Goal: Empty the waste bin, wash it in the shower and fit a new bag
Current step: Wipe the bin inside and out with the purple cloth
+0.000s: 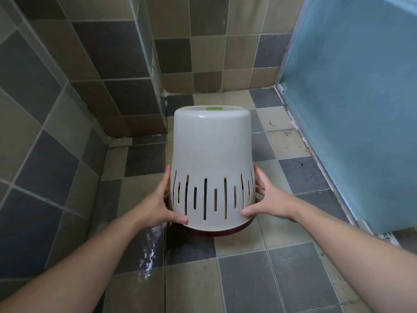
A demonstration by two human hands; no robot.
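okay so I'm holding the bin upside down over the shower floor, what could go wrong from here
The waste bin is held only near its rim, left hand and right hand on opposite sides; if wet, it could slip. The dark red rim ring may drop off. The floor tiles look wet in places, so footing could be slippery.

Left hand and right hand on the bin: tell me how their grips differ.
The left hand sits on the waste bin's left side, thumb pressed on the slotted wall near the dark red rim; the right hand sits on the bin's right side, thumb low, at that rim. The left hand's fingers run up the bin's side and show little; the right hand's fingers are spread and show more. Both hold the upturned bin near its rim.
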